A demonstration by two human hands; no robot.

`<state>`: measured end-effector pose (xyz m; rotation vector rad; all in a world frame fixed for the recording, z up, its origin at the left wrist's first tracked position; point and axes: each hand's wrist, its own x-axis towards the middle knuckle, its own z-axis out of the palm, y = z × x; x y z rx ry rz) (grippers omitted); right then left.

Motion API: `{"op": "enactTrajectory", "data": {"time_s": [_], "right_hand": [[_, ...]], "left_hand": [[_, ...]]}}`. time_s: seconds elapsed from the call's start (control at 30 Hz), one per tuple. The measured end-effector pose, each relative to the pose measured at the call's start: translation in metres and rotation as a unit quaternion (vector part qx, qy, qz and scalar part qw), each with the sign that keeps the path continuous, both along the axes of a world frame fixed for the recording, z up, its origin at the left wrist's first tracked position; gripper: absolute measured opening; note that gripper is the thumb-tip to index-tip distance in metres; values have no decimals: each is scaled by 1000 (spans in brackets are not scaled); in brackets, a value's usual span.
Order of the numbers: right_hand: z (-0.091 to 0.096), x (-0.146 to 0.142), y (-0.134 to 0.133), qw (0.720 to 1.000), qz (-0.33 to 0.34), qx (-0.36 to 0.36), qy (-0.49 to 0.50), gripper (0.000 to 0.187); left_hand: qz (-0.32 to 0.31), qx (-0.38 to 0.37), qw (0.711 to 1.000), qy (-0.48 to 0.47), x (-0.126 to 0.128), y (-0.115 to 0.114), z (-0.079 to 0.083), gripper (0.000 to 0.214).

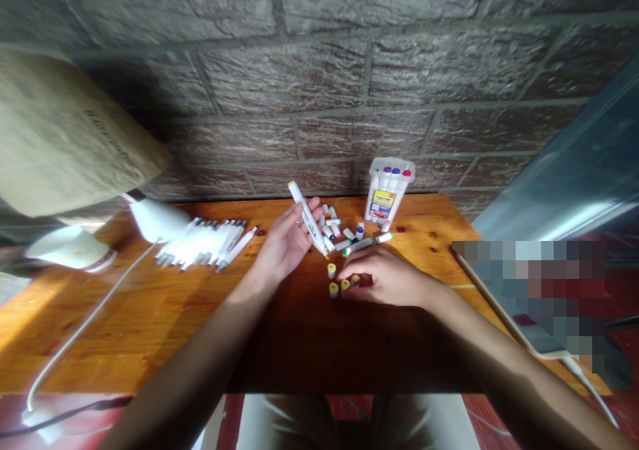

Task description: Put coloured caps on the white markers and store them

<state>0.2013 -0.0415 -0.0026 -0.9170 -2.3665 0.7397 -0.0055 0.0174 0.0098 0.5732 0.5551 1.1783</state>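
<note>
My left hand (287, 240) is closed round a white marker (307, 217), which is tilted with its yellow end up and its bare orange-yellow tip pointing down at the table. Just right of that tip, my right hand (384, 277) is low over the wood, thumb and forefinger curled about a yellow-topped marker cap (345, 285). Two more yellow caps, one farther back (331, 270) and one nearer me (333, 290), stand on the table beside the fingertips. Partly hidden behind the fingers is another cap (355, 279).
Loose caps of several colours (329, 220) lie behind my hands, with a green-tipped marker (358, 246). A clear marker case (389, 190) stands near the brick wall. White markers (207, 242) lie in a row at left, by a lamp (154, 220) with its cord. A tablet-like device (519, 303) lies at right.
</note>
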Motion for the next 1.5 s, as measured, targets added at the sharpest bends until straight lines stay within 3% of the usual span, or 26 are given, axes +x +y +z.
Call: {"op": "enactTrajectory", "data": {"time_s": [0.17,0.5,0.6,0.73,1.0,1.5], "right_hand": [[5,4,0,1000,9,-20,18,15],[20,13,-4,966,-83,-154,189,25],[17,12,-3,954,-105,-149,240,21],[13,12,-1,945,-117,-141,270,19],[13,11,4,910,-176,-194,321,30],[15,5,4,897,-211,-177,344,30]], "left_hand": [[-6,-1,1000,-8,0,0,0,17],[-9,44,999,-14,1,0,0,30],[-10,42,999,-15,1,1,-2,34],[-7,38,999,-17,0,3,-4,24],[24,-4,999,-23,1,3,-2,6],[27,23,999,-21,0,2,-2,8]]}}
